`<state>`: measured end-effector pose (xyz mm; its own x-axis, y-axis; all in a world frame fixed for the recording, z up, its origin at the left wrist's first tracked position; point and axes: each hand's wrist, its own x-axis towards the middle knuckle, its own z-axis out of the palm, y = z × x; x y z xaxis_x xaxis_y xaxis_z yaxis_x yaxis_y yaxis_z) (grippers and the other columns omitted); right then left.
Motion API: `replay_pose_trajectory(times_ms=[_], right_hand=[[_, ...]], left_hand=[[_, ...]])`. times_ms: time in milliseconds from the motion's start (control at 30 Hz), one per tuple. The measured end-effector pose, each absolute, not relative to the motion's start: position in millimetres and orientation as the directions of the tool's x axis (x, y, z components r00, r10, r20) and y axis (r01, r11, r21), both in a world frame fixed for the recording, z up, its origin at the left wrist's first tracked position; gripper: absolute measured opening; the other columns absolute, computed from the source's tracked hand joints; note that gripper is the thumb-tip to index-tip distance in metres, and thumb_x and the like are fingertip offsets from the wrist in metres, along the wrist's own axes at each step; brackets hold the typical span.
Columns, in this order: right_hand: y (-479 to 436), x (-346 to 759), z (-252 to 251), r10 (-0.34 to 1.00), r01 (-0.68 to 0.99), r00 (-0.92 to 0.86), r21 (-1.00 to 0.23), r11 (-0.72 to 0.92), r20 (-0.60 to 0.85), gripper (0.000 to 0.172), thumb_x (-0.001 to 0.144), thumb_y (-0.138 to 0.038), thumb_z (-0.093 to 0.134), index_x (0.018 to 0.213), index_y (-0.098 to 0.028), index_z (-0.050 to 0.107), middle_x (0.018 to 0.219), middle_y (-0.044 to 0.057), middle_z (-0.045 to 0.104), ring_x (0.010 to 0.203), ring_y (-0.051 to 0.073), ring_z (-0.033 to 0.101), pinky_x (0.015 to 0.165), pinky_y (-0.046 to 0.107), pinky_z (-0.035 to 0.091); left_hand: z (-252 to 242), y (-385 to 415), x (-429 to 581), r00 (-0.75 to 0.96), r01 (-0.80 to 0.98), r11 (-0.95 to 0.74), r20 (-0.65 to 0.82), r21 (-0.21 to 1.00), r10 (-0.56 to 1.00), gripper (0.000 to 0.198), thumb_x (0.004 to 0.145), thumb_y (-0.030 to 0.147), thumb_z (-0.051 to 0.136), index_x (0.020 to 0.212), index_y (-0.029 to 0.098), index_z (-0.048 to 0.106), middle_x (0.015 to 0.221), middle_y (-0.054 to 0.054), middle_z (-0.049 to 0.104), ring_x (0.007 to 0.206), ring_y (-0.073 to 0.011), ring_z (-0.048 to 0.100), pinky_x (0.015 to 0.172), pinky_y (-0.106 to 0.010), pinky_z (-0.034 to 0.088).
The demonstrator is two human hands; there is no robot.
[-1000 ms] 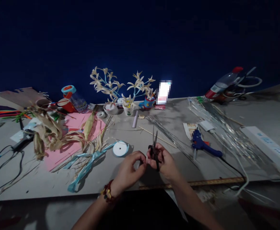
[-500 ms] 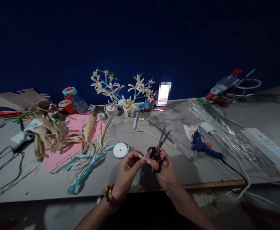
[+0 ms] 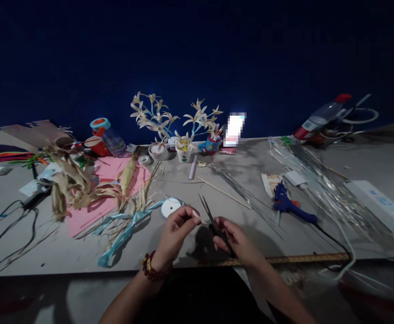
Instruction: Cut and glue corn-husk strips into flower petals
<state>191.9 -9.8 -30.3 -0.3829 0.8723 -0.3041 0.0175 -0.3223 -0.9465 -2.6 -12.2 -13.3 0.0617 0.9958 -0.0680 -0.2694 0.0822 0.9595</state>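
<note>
Between the thumb and fingers of my left hand [image 3: 179,229] is a small pale strip [image 3: 197,216], probably a piece of corn husk, mostly hidden by the fingers. My right hand [image 3: 232,238] grips black-handled scissors [image 3: 208,210], whose blades point up and left, just right of the strip. Just behind my left hand lies a white spool [image 3: 170,208] with blue edging. Light blue ribbon [image 3: 126,236] trails over the table to its left.
Dried corn husks [image 3: 72,180] lie on pink paper [image 3: 82,218] at left. Husk flowers [image 3: 154,119] stand in cups at the back. Wires [image 3: 244,191] and a blue glue gun [image 3: 289,204] are at right, with a power strip [image 3: 381,204] beyond.
My hands have moved apart. The scissors have turned from pointing up and right to up and left, and their blades have come closer together. The pale strip stays in my left hand.
</note>
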Motion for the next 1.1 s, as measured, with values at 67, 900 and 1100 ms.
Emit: replay_pose_trajectory(times_ms=[67, 900, 1100], right_hand=[[-10.5, 200.1, -28.4, 0.814, 0.098, -0.471, -0.937, -0.336, -0.341, 0.054, 0.067, -0.064, 0.081, 0.081, -0.020, 0.053, 0.066, -0.006, 0.050, 0.060, 0.010, 0.046, 0.056, 0.022, 0.040], [-7.9, 206.3, -23.4, 0.747, 0.237, -0.541, -0.922, -0.306, -0.387, 0.049, 0.068, -0.051, 0.083, 0.067, -0.022, 0.043, 0.055, -0.009, 0.047, 0.051, 0.008, 0.039, 0.049, 0.021, 0.029], [-7.5, 205.7, -24.9, 0.749, 0.224, -0.537, -0.922, -0.315, -0.387, 0.050, 0.067, -0.051, 0.084, 0.066, -0.022, 0.042, 0.054, -0.009, 0.048, 0.049, 0.008, 0.041, 0.048, 0.021, 0.029]], left_hand=[[-12.8, -11.5, -6.9, 0.099, -0.185, 0.093, -0.076, 0.978, 0.992, 0.014, 0.084, 0.028, 0.073, 0.081, 0.017, 0.064, 0.080, -0.002, 0.063, 0.079, -0.0153, 0.055, 0.077, -0.025, 0.044], [5.0, -3.6, -14.8, 0.210, 0.152, -0.009, -0.023, 0.988, 0.977, 0.017, 0.084, 0.028, 0.067, 0.072, 0.018, 0.060, 0.075, -0.002, 0.068, 0.073, -0.0155, 0.060, 0.075, -0.026, 0.045], [5.4, -2.2, -14.7, 0.203, 0.160, 0.009, -0.041, 0.987, 0.978, 0.017, 0.083, 0.028, 0.067, 0.072, 0.018, 0.059, 0.075, -0.002, 0.068, 0.073, -0.0158, 0.060, 0.075, -0.027, 0.045]])
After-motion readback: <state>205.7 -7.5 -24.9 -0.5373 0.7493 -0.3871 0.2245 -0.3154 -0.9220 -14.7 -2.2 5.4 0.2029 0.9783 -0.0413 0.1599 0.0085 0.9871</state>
